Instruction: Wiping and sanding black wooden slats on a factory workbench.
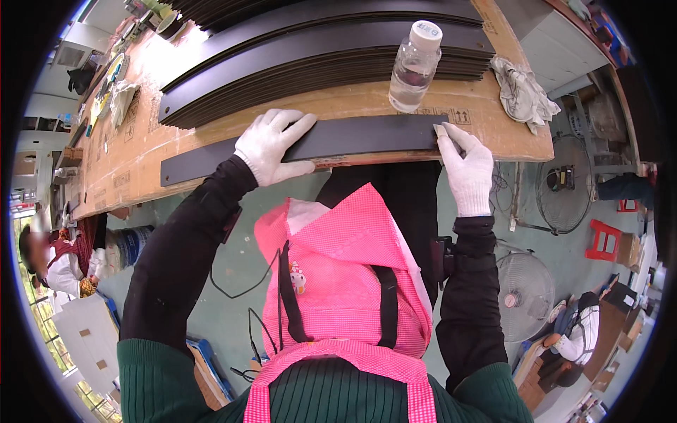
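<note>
left hand [273, 146] spread over dark grey strip [367, 137], my right hand [467, 168] apart at its right end, pinch unclear.

Pink gingham apron [352, 321]: two black straps [388, 310] down its front, small cartoon print [298, 280] left of centre. Ribbed dark green sweater [331, 391] below apron. Flanking apron: black oversleeves [166, 271], black strapped-on device [443, 259] on right one. Beyond apron: white knit gloves [266, 149] on both hands [468, 175].

Cardboard [504, 143]: boxed up-arrow sign [462, 117] | bottle cap [426, 34]: print too small to read
</note>
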`<state>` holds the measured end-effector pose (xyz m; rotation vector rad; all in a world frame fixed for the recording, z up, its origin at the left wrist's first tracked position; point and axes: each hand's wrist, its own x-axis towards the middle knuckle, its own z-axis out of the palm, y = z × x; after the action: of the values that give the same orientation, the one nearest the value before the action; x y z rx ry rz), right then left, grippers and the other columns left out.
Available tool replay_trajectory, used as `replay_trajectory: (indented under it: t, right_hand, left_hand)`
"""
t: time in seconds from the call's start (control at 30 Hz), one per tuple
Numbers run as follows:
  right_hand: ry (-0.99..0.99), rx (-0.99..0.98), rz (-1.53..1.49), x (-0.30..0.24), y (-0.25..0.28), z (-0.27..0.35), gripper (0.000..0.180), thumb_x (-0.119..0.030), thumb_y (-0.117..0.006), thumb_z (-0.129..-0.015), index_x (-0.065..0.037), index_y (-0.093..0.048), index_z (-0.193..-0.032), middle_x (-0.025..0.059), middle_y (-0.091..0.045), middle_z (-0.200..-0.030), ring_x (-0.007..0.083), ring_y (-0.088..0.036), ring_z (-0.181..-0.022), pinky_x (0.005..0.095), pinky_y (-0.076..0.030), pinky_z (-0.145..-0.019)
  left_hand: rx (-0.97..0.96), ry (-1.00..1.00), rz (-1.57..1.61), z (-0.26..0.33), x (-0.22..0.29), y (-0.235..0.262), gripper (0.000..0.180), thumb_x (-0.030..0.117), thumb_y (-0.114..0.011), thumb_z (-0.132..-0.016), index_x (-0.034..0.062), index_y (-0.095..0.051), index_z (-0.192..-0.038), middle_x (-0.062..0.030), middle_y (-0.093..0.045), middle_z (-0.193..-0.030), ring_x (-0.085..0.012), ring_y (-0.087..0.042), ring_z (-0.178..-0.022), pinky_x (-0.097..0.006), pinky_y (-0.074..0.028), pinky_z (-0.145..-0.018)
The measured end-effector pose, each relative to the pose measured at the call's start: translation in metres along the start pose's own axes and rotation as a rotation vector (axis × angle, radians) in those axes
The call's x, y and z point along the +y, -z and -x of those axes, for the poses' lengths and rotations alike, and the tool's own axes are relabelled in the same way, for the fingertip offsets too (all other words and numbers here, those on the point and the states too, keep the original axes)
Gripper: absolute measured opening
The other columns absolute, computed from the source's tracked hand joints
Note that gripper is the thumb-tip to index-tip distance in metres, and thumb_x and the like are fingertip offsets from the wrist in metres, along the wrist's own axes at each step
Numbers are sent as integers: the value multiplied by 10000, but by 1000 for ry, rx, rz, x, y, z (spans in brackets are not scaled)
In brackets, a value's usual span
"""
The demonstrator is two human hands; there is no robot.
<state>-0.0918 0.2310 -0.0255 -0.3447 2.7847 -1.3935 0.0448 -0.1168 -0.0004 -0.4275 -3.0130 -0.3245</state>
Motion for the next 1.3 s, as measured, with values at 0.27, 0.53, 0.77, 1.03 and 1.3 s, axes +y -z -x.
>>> replay_trajectory:
  t: [0.27,0.53,0.77,1.03,1.3]
  right_hand:
    - [163,40,129,8,-11,6,296,-268,-743,-965,-97,-804,-1199,134,-698,-883,289,-702,-808,386,-546,-781]
    - [90,-18,25,3,-14,18,274,-233,-752,-973,-84,-798,-1199,129,-695,-867,270,-671,-745,360,-524,-725]
    - [13,97,-43,8,-16,10,277,-204,-758,-977,-44,-794,-1201,129,-748,-920,225,-721,-819,341,-552,-798]
    - [73,86,218,0,-19,9,307,-315,-720,-983,-154,-798,-1233,124,-748,-955,314,-735,-879,396,-566,-823]
    - [120,69,229,0,-15,10,298,-313,-706,-992,-155,-797,-1227,118,-742,-944,320,-733,-881,400,-566,-818]
  left_hand:
    - [-1,47,-12,-1,2,-6,786,415,-818,-836,66,-571,-1495,-158,-609,-1345,-385,-590,-1215,-483,-498,-1057]
    - [10,73,6,-2,2,-7,742,458,-791,-857,103,-590,-1477,-167,-612,-1332,-390,-586,-1232,-500,-494,-1064]
    - [-7,65,34,-2,2,-6,788,390,-823,-826,66,-572,-1499,-181,-610,-1364,-404,-586,-1240,-489,-494,-1065]
    - [-13,77,36,-2,3,-5,783,388,-810,-819,56,-578,-1489,-187,-616,-1351,-407,-585,-1239,-487,-489,-1069]
    - [-5,70,35,-2,1,-6,787,409,-818,-823,53,-582,-1484,-186,-617,-1350,-405,-590,-1232,-486,-493,-1064]
